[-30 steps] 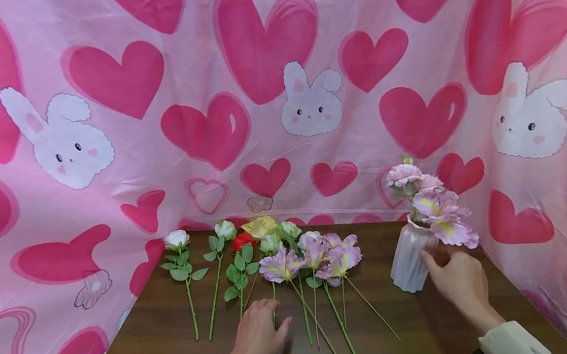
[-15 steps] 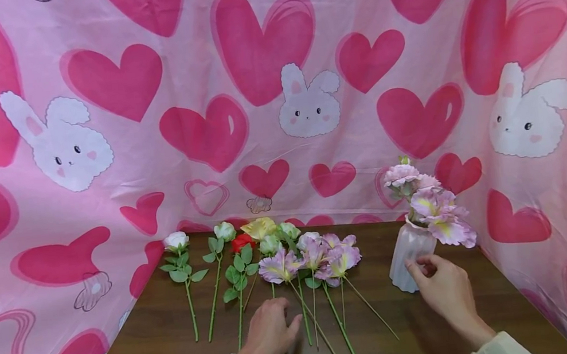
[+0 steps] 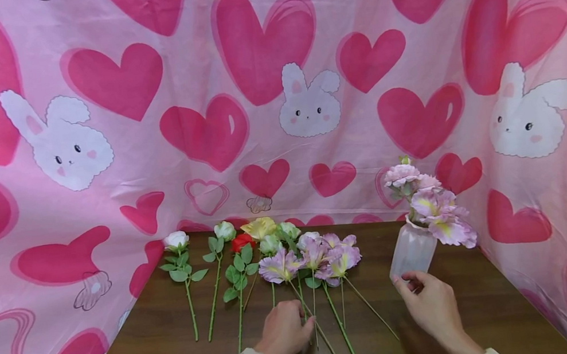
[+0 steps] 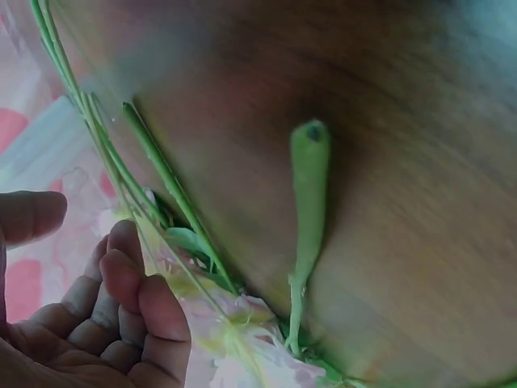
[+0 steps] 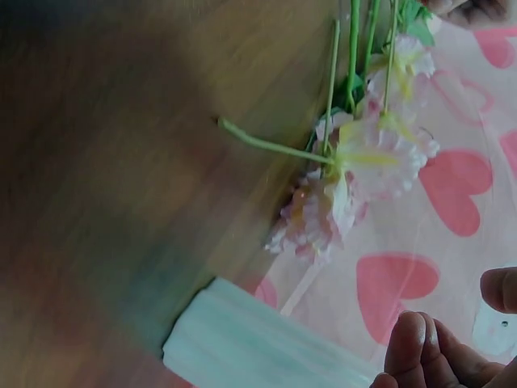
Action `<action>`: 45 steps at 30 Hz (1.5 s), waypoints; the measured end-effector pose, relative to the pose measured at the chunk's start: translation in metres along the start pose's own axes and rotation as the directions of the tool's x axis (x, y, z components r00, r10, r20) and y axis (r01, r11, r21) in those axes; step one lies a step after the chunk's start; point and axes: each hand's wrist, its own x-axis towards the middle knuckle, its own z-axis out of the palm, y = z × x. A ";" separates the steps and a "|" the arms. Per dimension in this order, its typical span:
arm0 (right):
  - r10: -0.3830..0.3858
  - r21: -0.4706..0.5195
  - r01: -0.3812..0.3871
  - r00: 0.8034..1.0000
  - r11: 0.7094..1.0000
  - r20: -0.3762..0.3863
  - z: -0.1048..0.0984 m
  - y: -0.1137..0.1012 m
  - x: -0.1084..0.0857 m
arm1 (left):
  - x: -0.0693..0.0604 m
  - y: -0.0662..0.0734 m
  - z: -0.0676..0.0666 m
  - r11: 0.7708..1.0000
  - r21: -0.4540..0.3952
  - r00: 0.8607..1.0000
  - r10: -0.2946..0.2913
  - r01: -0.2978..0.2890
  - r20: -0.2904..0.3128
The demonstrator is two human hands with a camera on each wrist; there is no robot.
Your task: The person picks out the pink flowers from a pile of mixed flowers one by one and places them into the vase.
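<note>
My left hand [image 3: 286, 326] hovers over the stems of several artificial flowers laid on the table. In the left wrist view its thumb and loosely curled fingers [image 4: 161, 311] stand apart with nothing between them, beside green stems [image 4: 182, 202]. To the right, my right hand [image 3: 430, 303] is just in front of a pale ribbed vase [image 3: 411, 250], overlapping its base; contact is unclear. In the right wrist view a gap shows between thumb and fingers [image 5: 405, 356], nothing held. The vase carries pink flowers [image 3: 401, 175] and purple flowers with yellow centres [image 3: 447, 229].
Purple flowers [image 3: 341, 257] lie at the table's middle, blooms toward the back. Left of them are a yellow flower [image 3: 259, 227], a red rose [image 3: 242, 242] and white roses [image 3: 176, 241]. A pink heart-and-rabbit cloth [image 3: 187, 54] hangs behind the dark wooden table [image 3: 140, 348].
My left hand has moved right along the stems. The right hand has drawn down and left, from the vase's right side to in front of its base. The flowers and vase stay in place.
</note>
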 end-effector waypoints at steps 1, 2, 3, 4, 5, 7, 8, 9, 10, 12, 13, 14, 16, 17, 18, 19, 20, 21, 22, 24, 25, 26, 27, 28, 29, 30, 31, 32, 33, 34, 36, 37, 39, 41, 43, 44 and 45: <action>-0.001 0.002 0.001 1.000 1.000 0.000 0.001 -0.001 -0.002 | 0.001 0.001 0.001 1.000 -0.002 1.000 0.000 0.000 0.002; -0.003 0.005 0.003 1.000 1.000 -0.001 0.002 -0.001 -0.003 | 0.002 0.001 0.002 1.000 -0.005 1.000 -0.001 0.001 0.007; -0.006 0.007 0.006 1.000 1.000 -0.001 0.003 -0.002 -0.005 | 0.002 0.002 0.003 1.000 -0.009 1.000 -0.003 0.003 0.009; -0.007 0.009 0.007 1.000 1.000 -0.001 0.005 -0.002 -0.006 | 0.003 0.003 0.004 1.000 -0.020 1.000 -0.005 0.005 0.013; -0.006 0.010 0.006 1.000 1.000 0.001 0.006 -0.002 -0.008 | 0.004 0.004 0.005 1.000 -0.029 1.000 -0.007 0.007 0.018; 0.001 0.013 -0.001 1.000 1.000 0.011 0.007 -0.003 -0.011 | 0.006 0.007 0.007 0.999 -0.043 1.000 -0.008 0.009 0.021; 0.007 0.015 -0.007 1.000 1.000 0.020 0.008 -0.003 -0.013 | 0.007 0.008 0.008 0.999 -0.051 1.000 -0.009 0.010 0.023; 0.015 0.016 -0.016 0.999 1.000 0.029 0.009 -0.003 -0.015 | 0.008 0.009 0.009 0.998 -0.055 1.000 -0.009 0.010 0.018; 0.024 0.018 -0.024 0.999 1.000 0.037 0.009 -0.003 -0.017 | 0.009 0.011 0.010 0.998 -0.061 1.000 -0.012 0.013 0.017; 0.039 0.021 -0.040 0.998 0.999 0.056 0.011 -0.003 -0.020 | 0.012 0.013 0.011 0.998 -0.060 1.000 -0.017 0.018 0.012; 0.043 0.023 -0.044 0.997 0.999 0.062 0.012 -0.003 -0.021 | 0.013 0.014 0.012 0.998 -0.060 1.000 -0.023 0.023 0.012; 0.048 0.024 -0.050 0.997 0.998 0.068 0.012 -0.004 -0.022 | 0.015 0.014 0.013 0.998 -0.058 0.999 -0.030 0.031 0.013; 0.050 0.027 -0.052 0.996 0.998 0.072 0.013 -0.004 -0.024 | 0.017 0.016 0.015 0.998 -0.053 0.999 -0.045 0.046 0.020; 0.049 0.029 -0.051 0.996 0.998 0.074 0.013 -0.005 -0.024 | 0.018 0.016 0.015 0.997 -0.048 0.998 -0.052 0.053 0.024; 0.047 0.029 -0.049 0.996 0.998 0.073 0.013 -0.005 -0.025 | 0.019 0.016 0.016 0.997 -0.039 0.998 -0.061 0.062 0.029; 0.044 0.032 -0.047 0.996 0.998 0.071 0.013 -0.006 -0.025 | 0.019 0.017 0.016 0.997 -0.030 0.997 -0.068 0.069 0.033; 0.043 0.034 -0.045 0.997 0.998 0.068 0.013 -0.006 -0.025 | 0.020 0.017 0.017 0.997 -0.018 0.997 -0.074 0.075 0.035; 0.040 0.035 -0.042 0.997 0.998 0.064 0.013 -0.006 -0.025 | 0.020 0.017 0.017 0.997 -0.006 0.996 -0.078 0.078 0.036; 0.038 0.036 -0.041 0.997 0.999 0.060 0.014 -0.007 -0.025 | 0.021 0.018 0.017 0.997 0.008 0.996 -0.081 0.080 0.034; 0.039 0.039 -0.041 0.998 0.998 0.057 0.014 -0.007 -0.025 | 0.022 0.019 0.017 0.995 0.038 0.995 -0.089 0.088 0.037; 0.040 0.041 -0.043 0.998 0.998 0.058 0.014 -0.008 -0.025 | 0.023 0.019 0.018 0.995 0.048 0.995 -0.091 0.089 0.038; 0.043 0.042 -0.045 0.997 0.998 0.060 0.014 -0.008 -0.025 | 0.024 0.019 0.018 0.994 0.059 0.995 -0.093 0.091 0.038; 0.044 0.043 -0.047 0.997 0.998 0.062 0.014 -0.008 -0.025 | 0.024 0.020 0.018 0.994 0.061 0.995 -0.097 0.094 0.039; 0.046 0.043 -0.049 0.997 0.998 0.064 0.014 -0.008 -0.025 | 0.025 0.020 0.019 0.994 0.059 0.994 -0.099 0.097 0.039; 0.048 0.044 -0.051 0.997 0.998 0.065 0.014 -0.008 -0.025 | 0.025 0.020 0.019 0.994 0.054 0.994 -0.102 0.100 0.040; 0.049 0.043 -0.052 0.997 0.998 0.066 0.014 -0.008 -0.025 | 0.026 0.019 0.019 0.994 0.047 0.994 -0.103 0.101 0.040; 0.049 0.043 -0.052 0.997 0.998 0.066 0.014 -0.008 -0.025 | 0.026 0.019 0.020 0.994 0.040 0.994 -0.105 0.103 0.039; 0.050 0.042 -0.052 0.997 0.998 0.066 0.014 -0.008 -0.025 | 0.026 0.018 0.020 0.994 0.033 0.994 -0.106 0.105 0.039; 0.050 0.040 -0.053 0.997 0.998 0.066 0.014 -0.008 -0.025 | 0.027 0.018 0.020 0.994 0.025 0.993 -0.108 0.107 0.040; 0.051 0.038 -0.054 0.997 0.998 0.066 0.014 -0.007 -0.026 | 0.028 0.017 0.020 0.994 0.023 0.993 -0.110 0.109 0.039; 0.050 0.037 -0.052 0.997 0.998 0.063 0.015 -0.007 -0.026 | 0.028 0.016 0.022 0.993 0.025 0.993 -0.113 0.113 0.041; 0.050 0.036 -0.052 0.997 0.998 0.063 0.015 -0.006 -0.026 | 0.029 0.016 0.022 0.993 0.026 0.992 -0.117 0.116 0.042; 0.052 0.035 -0.055 0.997 0.998 0.064 0.016 -0.006 -0.027 | 0.029 0.016 0.023 0.992 0.019 0.991 -0.123 0.122 0.045; 0.053 0.037 -0.056 0.996 0.998 0.065 0.016 -0.006 -0.027 | 0.029 0.016 0.024 0.992 0.009 0.991 -0.129 0.129 0.046; 0.057 0.037 -0.060 0.996 0.998 0.070 0.016 -0.006 -0.027 | 0.028 0.016 0.024 0.991 -0.009 0.990 -0.136 0.136 0.043; 0.058 0.038 -0.061 0.996 0.997 0.072 0.016 -0.006 -0.027 | 0.028 0.016 0.024 0.990 -0.023 0.990 -0.139 0.140 0.040; 0.059 0.038 -0.062 0.996 0.997 0.074 0.016 -0.006 -0.027 | 0.028 0.016 0.025 0.989 -0.033 0.989 -0.141 0.142 0.033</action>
